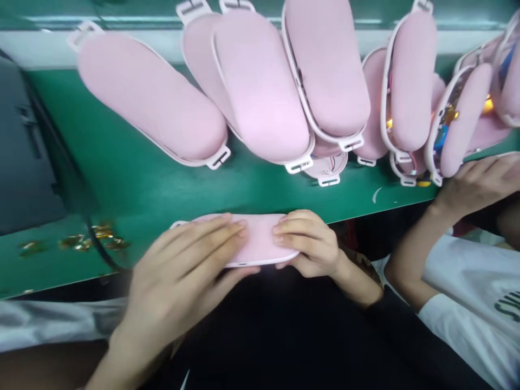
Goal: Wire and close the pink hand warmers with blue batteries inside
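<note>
At the table's near edge I hold a pink oblong casing (260, 235) with a thin white rim. My left hand (187, 265) covers its left part, with the fingers lying on top and the thumb under the lower edge. My right hand (311, 244) grips the right end, its fingertips on the pink face and its thumb below. A slim slot shows in the rim facing me. Of the left strap loop only a bit is visible; the right end is hidden by my right hand.
Several similar pink casings (264, 92) lie along the back of the green table (134, 200). Open ones (447, 119) at right show wires and coloured parts. Gold scraps (93, 238), a black cable (97, 244) and a dark box (28, 146) are left. A co-worker's hand (475, 181) is at right.
</note>
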`<control>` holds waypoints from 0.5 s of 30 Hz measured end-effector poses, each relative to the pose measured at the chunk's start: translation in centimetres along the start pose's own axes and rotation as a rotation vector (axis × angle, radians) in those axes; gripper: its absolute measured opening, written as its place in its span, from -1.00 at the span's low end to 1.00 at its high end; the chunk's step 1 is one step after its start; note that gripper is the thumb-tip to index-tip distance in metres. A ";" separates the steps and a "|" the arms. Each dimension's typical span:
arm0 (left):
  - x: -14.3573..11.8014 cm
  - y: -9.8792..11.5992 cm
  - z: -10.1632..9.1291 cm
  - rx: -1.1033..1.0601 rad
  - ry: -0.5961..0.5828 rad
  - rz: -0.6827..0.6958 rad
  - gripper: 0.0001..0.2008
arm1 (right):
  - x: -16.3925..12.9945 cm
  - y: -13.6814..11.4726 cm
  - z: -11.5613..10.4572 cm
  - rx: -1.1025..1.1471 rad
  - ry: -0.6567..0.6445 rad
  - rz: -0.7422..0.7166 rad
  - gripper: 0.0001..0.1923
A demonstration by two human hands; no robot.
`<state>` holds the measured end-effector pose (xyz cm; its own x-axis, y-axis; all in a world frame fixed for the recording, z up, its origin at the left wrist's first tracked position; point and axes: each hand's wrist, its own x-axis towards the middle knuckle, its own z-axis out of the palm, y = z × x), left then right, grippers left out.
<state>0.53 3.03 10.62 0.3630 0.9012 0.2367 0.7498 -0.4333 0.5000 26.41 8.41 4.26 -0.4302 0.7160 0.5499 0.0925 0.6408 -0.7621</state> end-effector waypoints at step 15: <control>-0.5 -2.7 1.5 -0.243 0.219 0.075 -0.84 | 3.4 -2.9 -1.0 -0.416 -0.270 -0.111 -0.78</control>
<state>-0.82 3.68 7.90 0.2652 0.8577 0.4404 0.5625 -0.5086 0.6519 25.58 9.29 8.71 -0.6698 0.5750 0.4698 0.3592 0.8047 -0.4728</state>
